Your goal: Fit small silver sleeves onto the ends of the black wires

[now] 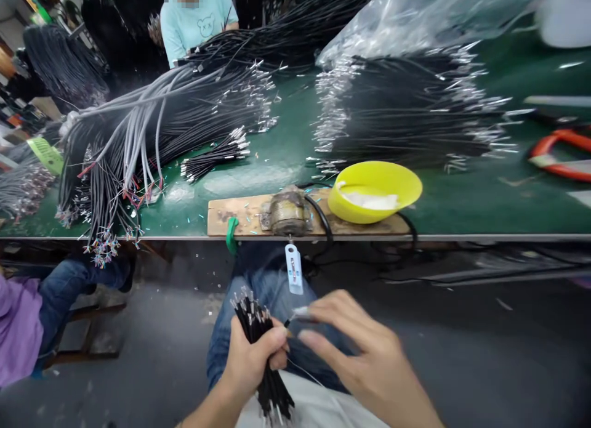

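Observation:
A bundle of short black cables [272, 385] with bare silvery ends is gripped in my left hand [253, 354], above my lap. One cable end sticks out to the right past the left thumb. Close to that end is my right hand [360, 342], its thumb and index finger apart and slightly blurred, with a white covering on a fingertip. Nothing shows clearly between its fingers. Just beyond the hands, a small motor [289, 212] on a wooden board [221, 215] has a pale blue plastic piece [293, 269] hanging at its front.
A yellow bowl [376, 197] with white material sits on the board's right part. Piles of black cables [406, 108] and grey cables [148, 108] lie on the green table [290, 151]. Orange-handled tool [549, 154] at right. One person [196, 21] is across the table, another [21, 329] at left.

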The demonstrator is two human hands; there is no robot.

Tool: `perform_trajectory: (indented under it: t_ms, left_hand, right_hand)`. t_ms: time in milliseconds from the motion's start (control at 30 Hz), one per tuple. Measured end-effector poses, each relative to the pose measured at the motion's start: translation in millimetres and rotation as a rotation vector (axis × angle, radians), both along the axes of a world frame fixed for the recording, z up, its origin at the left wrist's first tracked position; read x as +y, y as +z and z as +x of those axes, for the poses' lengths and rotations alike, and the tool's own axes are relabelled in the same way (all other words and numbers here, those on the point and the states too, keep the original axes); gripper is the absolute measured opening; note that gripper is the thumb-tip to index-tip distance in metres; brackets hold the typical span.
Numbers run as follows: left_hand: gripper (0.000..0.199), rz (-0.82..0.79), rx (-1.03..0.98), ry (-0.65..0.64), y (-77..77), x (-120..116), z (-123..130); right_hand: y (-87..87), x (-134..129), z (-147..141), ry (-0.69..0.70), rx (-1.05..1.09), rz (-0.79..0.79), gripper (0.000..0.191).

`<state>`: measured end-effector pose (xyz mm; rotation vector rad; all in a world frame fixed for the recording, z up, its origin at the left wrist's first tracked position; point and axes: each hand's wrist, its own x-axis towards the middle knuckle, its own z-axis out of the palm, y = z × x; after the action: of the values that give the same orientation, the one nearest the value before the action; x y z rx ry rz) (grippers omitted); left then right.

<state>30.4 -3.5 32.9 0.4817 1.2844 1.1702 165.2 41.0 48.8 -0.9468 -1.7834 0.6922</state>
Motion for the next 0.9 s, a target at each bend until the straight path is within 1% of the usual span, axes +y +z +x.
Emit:
perform_trajectory:
  t_ms: [33, 67, 100, 167, 267, 333, 400, 433, 467, 533, 567, 600, 667, 733, 800, 900]
  left_hand:
    - [0.043, 0.003, 0.015, -0.029, 1.1, 0, -1]
    - [0.044, 0.003, 0.031, -0.052, 2.1, 0, -2]
    - [0.045, 0.001, 0.054, -0.070, 3.1, 0, -3]
    - [0.044, 0.002, 0.135, -0.076, 5.1, -1, -4]
    - [0.037, 0.050, 0.292, -0.051, 7.6, -2, -5]
    - [0.033, 0.083, 0.332, -0.073, 7.3, -2, -5]
    - [0.035, 0.060, 0.304, -0.094, 5.2, -2, -6]
    - [0.038, 0.035, 0.279, -0.096, 3.7, -2, -6]
    - [0.039, 0.015, 0.259, -0.089, 2.4, -2, -6]
    - [0.041, 0.005, 0.248, -0.063, 1.1, -2, -5]
    - [0.041, 0.012, 0.253, -0.053, 1.3, -1, -4]
    - [0.040, 0.025, 0.267, -0.027, 1.9, -1, -2]
    - [0.037, 0.060, 0.302, 0.037, 3.7, 0, 1]
    - [0.036, 0.093, 0.305, 0.097, 3.9, 2, 4]
    - [0.037, 0.109, 0.207, 0.107, 1.6, 3, 5]
    - [0.041, 0.127, -0.007, 0.014, -3.4, 5, 4]
  right_hand:
    - [-4.8, -2, -4, 0.079, 0.051, -0.116, 0.009]
    - [-8.5, -3, -7, 0.131, 0.099, -0.205, 0.013]
    - [-11.0, -3, -10, 0.150, 0.139, -0.271, 0.017]
    - [-13.2, -1, -15, 0.128, 0.190, -0.338, 0.023]
    - [-13.9, 1, -20, 0.045, 0.206, -0.347, 0.036]
    - [-14.7, 3, -20, -0.021, 0.232, -0.353, 0.042]
    - [-15.4, 5, -15, -0.079, 0.280, -0.384, 0.042]
    - [-15.3, 7, -12, -0.082, 0.295, -0.401, 0.042]
    - [-14.8, 8, -9, -0.058, 0.295, -0.415, 0.040]
    - [-13.2, 9, -5, 0.054, 0.262, -0.423, 0.034]
    - [-12.4, 9, -5, 0.100, 0.247, -0.412, 0.031]
    - [-12.0, 8, -6, 0.118, 0.244, -0.390, 0.028]
    - [-12.9, 4, -11, 0.061, 0.283, -0.344, 0.028]
    - [-16.5, 0, -19, -0.009, 0.366, -0.329, 0.028]
    - [-22.1, -4, -26, -0.009, 0.482, -0.379, 0.026]
    - [-30.7, -6, -31, 0.117, 0.663, -0.526, 0.025]
